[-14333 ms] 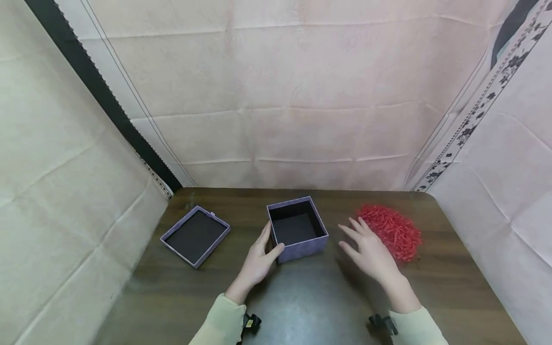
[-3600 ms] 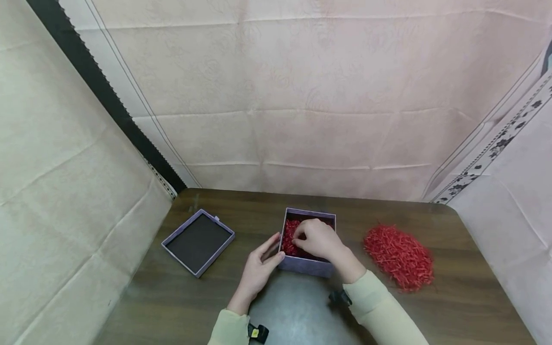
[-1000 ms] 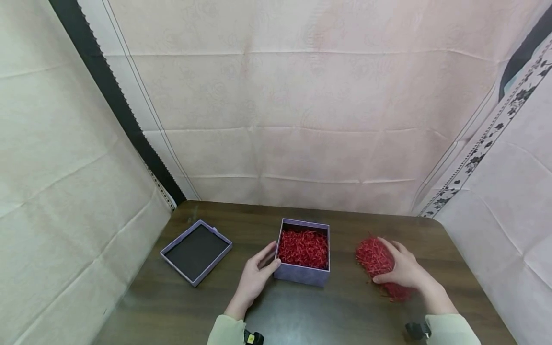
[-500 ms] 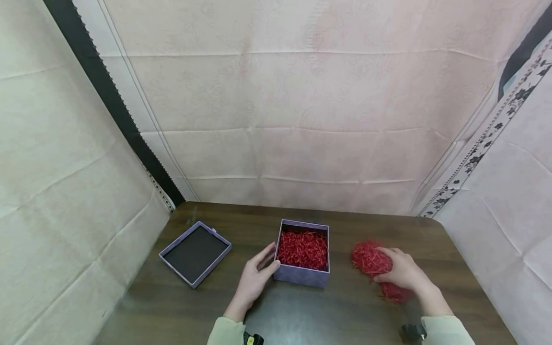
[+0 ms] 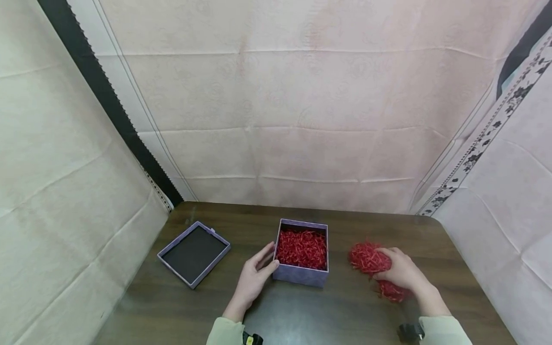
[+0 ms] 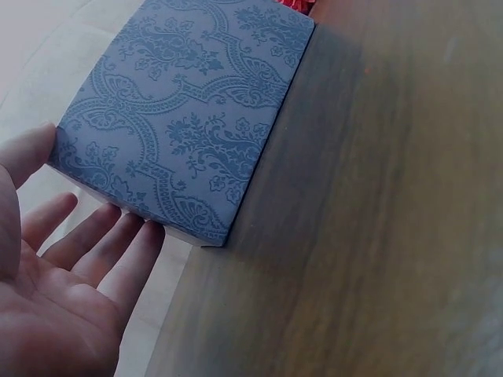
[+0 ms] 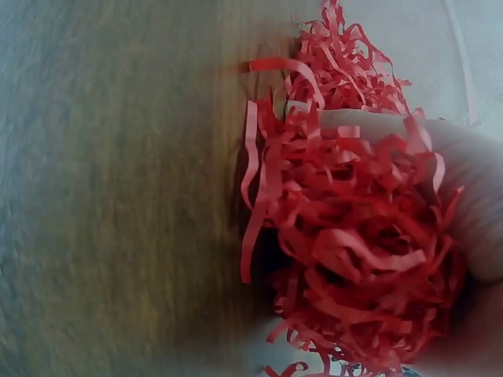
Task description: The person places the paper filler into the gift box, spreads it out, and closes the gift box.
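A purple patterned box (image 5: 300, 274) stands on the table, its inside filled with red shredded paper (image 5: 302, 249). My left hand (image 5: 252, 280) rests against the box's left side, thumb at the near left corner. In the left wrist view the fingertips (image 6: 149, 236) touch one side face of the box (image 6: 181, 110), fingers only slightly bent. To the right, my right hand (image 5: 401, 270) grips a clump from the pile of shredded paper (image 5: 366, 258). The right wrist view has the bunched red strips (image 7: 361, 228) inside the curled hand, most fingertips hidden behind them.
The box's lid (image 5: 195, 254) lies inside up, dark lined, left of the box. A brown wooden table (image 5: 297, 316) carries everything. Pale cloth walls (image 5: 276, 120) rise behind the far edge and on both sides.
Over the longer span, the box, dark and bare inside at first, has filled with red shreds. Since one second ago, my right hand has closed around a clump at the pile; the left hand stays put.
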### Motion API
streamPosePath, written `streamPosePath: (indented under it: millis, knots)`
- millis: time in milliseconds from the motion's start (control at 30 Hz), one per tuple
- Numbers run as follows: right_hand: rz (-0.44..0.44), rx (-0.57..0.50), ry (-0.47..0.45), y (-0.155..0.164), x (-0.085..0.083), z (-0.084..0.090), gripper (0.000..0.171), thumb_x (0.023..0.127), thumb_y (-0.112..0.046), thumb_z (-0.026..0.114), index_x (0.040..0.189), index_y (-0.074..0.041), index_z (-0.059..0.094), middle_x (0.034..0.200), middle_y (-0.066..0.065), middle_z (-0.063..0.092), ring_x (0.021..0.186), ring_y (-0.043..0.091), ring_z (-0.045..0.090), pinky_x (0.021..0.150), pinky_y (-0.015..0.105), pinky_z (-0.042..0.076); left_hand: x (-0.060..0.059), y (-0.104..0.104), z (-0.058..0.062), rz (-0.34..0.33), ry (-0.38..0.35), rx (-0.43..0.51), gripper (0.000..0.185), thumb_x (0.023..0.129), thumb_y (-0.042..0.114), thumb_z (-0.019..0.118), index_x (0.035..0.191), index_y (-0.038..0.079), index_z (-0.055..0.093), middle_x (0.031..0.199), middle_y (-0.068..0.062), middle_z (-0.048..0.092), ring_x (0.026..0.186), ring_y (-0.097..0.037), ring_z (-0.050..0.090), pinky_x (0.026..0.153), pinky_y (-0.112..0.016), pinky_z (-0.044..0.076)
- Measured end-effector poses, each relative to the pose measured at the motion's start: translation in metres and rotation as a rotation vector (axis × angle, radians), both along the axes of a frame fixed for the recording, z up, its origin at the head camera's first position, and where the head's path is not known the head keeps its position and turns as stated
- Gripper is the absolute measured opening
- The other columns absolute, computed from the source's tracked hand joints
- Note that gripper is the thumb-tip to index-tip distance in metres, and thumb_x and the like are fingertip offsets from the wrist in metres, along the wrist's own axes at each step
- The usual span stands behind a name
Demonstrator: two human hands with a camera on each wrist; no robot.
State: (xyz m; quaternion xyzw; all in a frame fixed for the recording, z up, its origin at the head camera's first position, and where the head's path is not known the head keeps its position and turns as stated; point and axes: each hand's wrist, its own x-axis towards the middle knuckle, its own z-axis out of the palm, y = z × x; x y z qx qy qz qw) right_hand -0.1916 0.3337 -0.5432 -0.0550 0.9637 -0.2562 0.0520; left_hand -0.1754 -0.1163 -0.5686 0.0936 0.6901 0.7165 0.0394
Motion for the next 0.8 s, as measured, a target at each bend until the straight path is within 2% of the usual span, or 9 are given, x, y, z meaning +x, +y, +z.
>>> streamPosePath:
  millis: [367, 633, 800]
  knots:
    - [0.007, -0.028, 0.01, 0.0004, -0.0003, -0.0012, 0.077, 0.076, -0.028, 0.097, 0.142, -0.002, 0.065, 0.13, 0.028, 0.064, 0.119, 0.053, 0.062, 0.094, 0.074, 0.05, 0.0008, -0.0004, 0.0005, 0.012, 0.013, -0.023, 0.062, 0.104, 0.017, 0.074, 0.16, 0.008, 0.05, 0.16, -0.01, 0.054, 0.146, -0.03, 0.051, 0.105, -0.023, 0.05]
    - [0.029, -0.044, 0.077, 0.0017, 0.001, -0.0032, 0.074, 0.075, -0.025, 0.097, 0.138, -0.001, 0.067, 0.123, 0.024, 0.069, 0.115, 0.048, 0.066, 0.094, 0.071, 0.052, 0.0009, -0.0008, 0.0019, 0.011, 0.015, -0.023, 0.063, 0.104, 0.019, 0.074, 0.161, 0.008, 0.049, 0.16, -0.009, 0.053, 0.147, -0.03, 0.05, 0.105, -0.024, 0.049]
    - [0.032, -0.055, 0.075, 0.0022, 0.0026, -0.0014, 0.074, 0.075, -0.025, 0.096, 0.139, -0.002, 0.066, 0.124, 0.024, 0.07, 0.114, 0.048, 0.066, 0.093, 0.071, 0.052, 0.0009, -0.0003, 0.0022, 0.004, 0.008, -0.021, 0.064, 0.104, 0.019, 0.074, 0.162, 0.006, 0.047, 0.16, -0.009, 0.053, 0.147, -0.03, 0.05, 0.106, -0.024, 0.049]
